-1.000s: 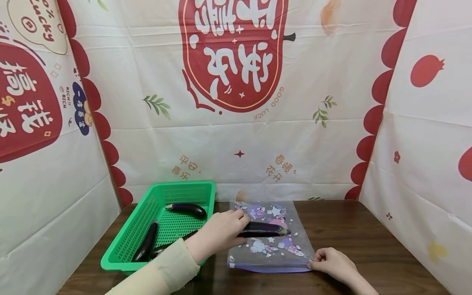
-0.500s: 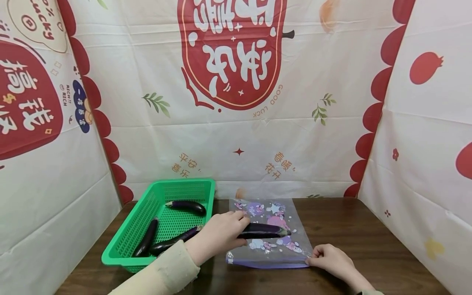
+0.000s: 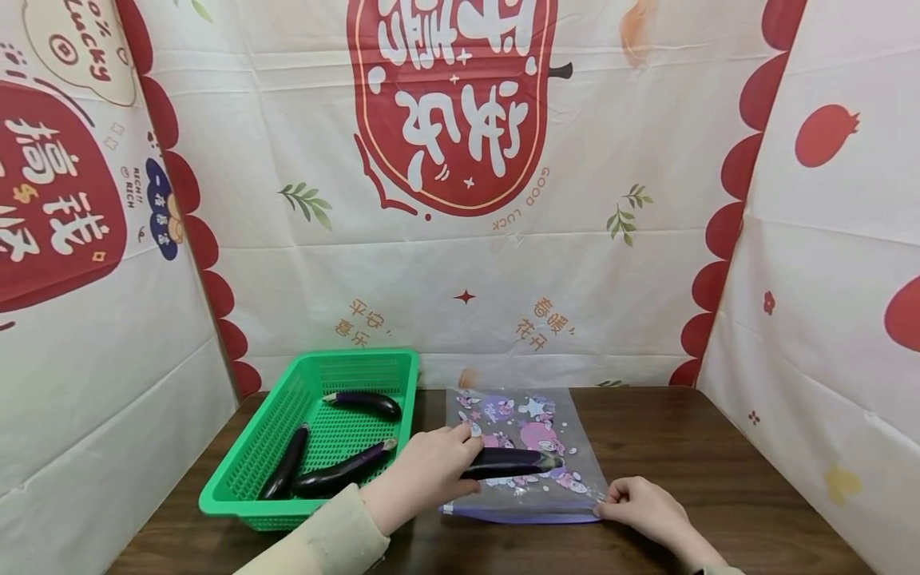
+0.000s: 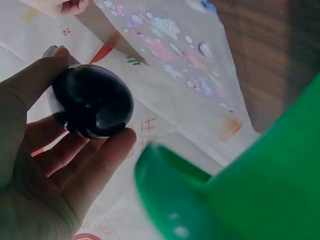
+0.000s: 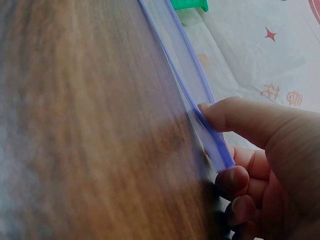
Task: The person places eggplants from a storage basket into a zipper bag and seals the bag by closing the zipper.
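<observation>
My left hand (image 3: 427, 471) grips a dark purple eggplant (image 3: 506, 462) near one end and holds it over the clear zip bag (image 3: 521, 415) with cartoon prints. In the left wrist view the rounded end of that eggplant (image 4: 95, 102) sits between thumb and fingers. The bag lies on the table with its purple zip edge toward me. At the right corner of this edge, my right hand (image 3: 647, 509) pinches the zip strip (image 5: 192, 75) between thumb and finger, as the right wrist view shows. The strip's two purple lips look slightly parted there.
A green plastic basket (image 3: 251, 505) stands on the left of the brown wooden table (image 3: 661, 439), beside the left forearm. Three eggplants lie in it, one of them a curved eggplant (image 3: 362, 403) toward the back. Printed cloth (image 3: 460, 271) walls the table at the back and sides.
My left hand with the eggplant has come slightly down and nearer the bag's zip edge. The right hand keeps its pinch on the corner, which shifted a little.
</observation>
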### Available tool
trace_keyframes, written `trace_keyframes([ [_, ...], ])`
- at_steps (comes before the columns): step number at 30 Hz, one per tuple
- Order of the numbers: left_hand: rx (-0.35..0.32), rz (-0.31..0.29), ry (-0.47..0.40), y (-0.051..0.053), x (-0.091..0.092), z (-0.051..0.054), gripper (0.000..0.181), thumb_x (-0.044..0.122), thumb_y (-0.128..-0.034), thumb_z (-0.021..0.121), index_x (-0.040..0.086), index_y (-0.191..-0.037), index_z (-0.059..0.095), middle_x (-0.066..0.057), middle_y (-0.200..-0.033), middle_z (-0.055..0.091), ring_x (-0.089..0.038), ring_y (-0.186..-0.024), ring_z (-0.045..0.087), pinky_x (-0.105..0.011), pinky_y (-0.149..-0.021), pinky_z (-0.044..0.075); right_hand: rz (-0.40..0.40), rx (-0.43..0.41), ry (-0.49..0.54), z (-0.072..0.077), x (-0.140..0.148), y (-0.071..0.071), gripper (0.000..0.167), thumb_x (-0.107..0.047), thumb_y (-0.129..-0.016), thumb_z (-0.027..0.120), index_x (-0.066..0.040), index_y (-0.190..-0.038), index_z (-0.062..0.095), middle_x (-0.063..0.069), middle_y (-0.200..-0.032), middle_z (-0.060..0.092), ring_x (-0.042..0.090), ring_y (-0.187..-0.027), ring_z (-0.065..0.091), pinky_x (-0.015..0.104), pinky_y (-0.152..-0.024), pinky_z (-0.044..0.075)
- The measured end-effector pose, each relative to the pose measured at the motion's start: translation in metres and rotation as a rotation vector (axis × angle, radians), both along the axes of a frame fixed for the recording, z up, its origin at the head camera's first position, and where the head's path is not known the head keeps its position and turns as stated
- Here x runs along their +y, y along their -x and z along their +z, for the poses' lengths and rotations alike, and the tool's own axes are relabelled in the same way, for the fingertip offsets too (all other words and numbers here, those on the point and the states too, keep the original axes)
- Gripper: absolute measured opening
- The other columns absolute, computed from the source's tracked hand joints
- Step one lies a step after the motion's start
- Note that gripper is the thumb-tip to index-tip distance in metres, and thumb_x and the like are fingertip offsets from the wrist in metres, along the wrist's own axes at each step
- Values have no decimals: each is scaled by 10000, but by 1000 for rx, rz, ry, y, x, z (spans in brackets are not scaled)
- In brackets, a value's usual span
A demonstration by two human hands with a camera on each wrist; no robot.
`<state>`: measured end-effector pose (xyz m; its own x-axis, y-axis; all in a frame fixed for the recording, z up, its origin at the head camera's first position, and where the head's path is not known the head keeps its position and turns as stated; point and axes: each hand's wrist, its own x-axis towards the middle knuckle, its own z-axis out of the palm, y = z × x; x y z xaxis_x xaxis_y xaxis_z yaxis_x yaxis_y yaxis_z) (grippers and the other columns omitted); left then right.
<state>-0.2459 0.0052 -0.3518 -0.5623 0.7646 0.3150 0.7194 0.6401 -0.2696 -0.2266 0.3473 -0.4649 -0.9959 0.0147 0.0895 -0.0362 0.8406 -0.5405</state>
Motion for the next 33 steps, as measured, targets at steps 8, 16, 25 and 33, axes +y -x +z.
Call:
trace_keyframes([
  [8, -30, -9, -20, -1, 2, -14, 388, 486, -766, 782, 185, -977, 657, 74, -829, 560, -58, -653, 548, -226, -515, 442, -6, -1, -7, -1, 2, 0, 311, -420, -714, 785, -213, -637, 565, -69, -586, 499, 119, -567, 463, 316, -531, 345],
  [16, -40, -12, -14, 0, 9, -32, 388, 486, -755, 790, 183, -965, 667, 72, -829, 557, -82, -663, 564, -240, -518, 454, 1, -1, 0, 0, 1, -1, 304, -416, -720, 780, -210, -646, 568, -70, -585, 499, 119, -563, 463, 317, -531, 348],
  [25, -75, -8, 8, 4, 16, -48, 383, 511, -754, 780, 194, -927, 652, 82, -825, 546, -83, -676, 563, -258, -507, 453, 11, -4, 6, -2, 0, -1, 310, -430, -721, 781, -216, -644, 570, -76, -572, 490, 114, -556, 463, 320, -523, 348],
  [33, -97, -6, 36, 6, 23, -57, 376, 529, -746, 777, 210, -904, 658, 93, -791, 526, -74, -639, 524, -262, -484, 430, 21, 4, 0, -2, 0, 1, 305, -431, -718, 782, -223, -648, 569, -78, -576, 488, 111, -558, 457, 318, -526, 347],
])
